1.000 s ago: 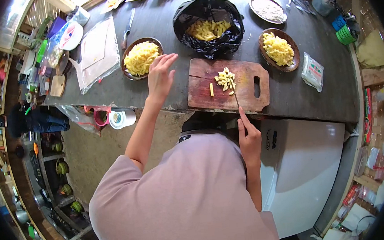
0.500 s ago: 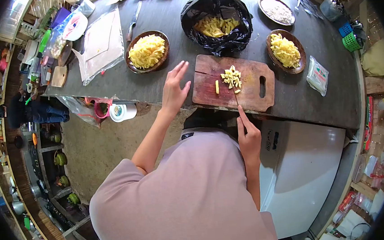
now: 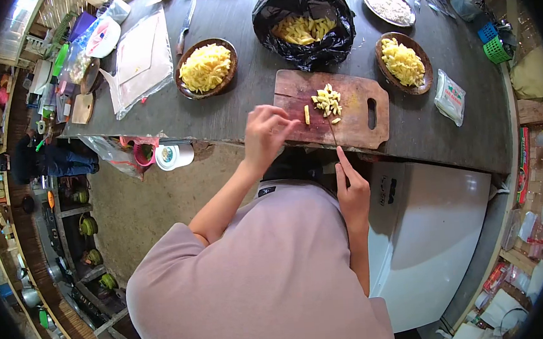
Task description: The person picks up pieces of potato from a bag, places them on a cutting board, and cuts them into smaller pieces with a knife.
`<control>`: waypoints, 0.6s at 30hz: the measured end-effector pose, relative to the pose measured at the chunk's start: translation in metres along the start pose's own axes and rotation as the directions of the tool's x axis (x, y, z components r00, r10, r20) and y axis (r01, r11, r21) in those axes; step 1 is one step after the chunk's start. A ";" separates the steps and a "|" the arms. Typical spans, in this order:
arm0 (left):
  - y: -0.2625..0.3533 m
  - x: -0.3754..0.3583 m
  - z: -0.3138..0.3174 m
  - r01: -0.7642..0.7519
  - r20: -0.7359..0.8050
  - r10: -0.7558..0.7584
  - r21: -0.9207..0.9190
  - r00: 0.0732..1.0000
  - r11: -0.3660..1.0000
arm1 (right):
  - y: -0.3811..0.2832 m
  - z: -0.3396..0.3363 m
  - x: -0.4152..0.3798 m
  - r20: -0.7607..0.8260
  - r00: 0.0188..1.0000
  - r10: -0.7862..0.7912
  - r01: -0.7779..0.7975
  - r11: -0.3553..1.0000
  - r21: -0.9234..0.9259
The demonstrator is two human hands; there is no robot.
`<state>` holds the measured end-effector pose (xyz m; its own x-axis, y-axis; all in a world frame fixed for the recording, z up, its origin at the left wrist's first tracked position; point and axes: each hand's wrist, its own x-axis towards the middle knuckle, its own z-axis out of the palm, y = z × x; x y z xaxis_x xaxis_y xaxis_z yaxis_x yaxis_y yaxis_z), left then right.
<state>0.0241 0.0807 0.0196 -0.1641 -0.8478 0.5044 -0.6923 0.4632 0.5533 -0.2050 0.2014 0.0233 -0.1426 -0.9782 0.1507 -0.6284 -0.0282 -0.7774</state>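
On the wooden cutting board lie a small heap of pale yellow cut pieces and one separate stick. My right hand is wrapped round the handle of a knife, whose thin blade rests on the board and points at the heap. My left hand hovers at the board's left edge, fingers bent and apart, nothing in them. Behind the board, a black plastic bag stands open with yellow sticks inside. Brown bowls of yellow strips sit to the left and right.
A plate of white shreds and a white packet are on the right. Another knife and plastic sheets lie on the left. A white bucket stands below the table edge. Another person is at far left.
My left hand has moved right, toward the board's left edge, and its fingers have bent. My right hand with the knife has hardly moved. The view has shifted slightly.
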 end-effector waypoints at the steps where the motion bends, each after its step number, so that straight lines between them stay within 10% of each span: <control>1: 0.004 -0.003 0.007 -0.011 0.039 0.013 -0.060 0.999 0.998 | 0.000 0.000 -0.001 0.013 1.000 0.016 -0.015 1.000 -0.005; 18: 0.017 0.007 0.034 0.019 0.144 -0.027 0.058 0.989 0.998 | 0.002 0.001 -0.011 0.020 0.999 0.038 -0.039 0.999 0.017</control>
<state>-0.0129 0.0734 0.0097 -0.2447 -0.8884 0.3884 -0.7351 0.4312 0.5231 -0.2039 0.2123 0.0198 -0.1514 -0.9824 0.1089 -0.6089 0.0059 -0.7932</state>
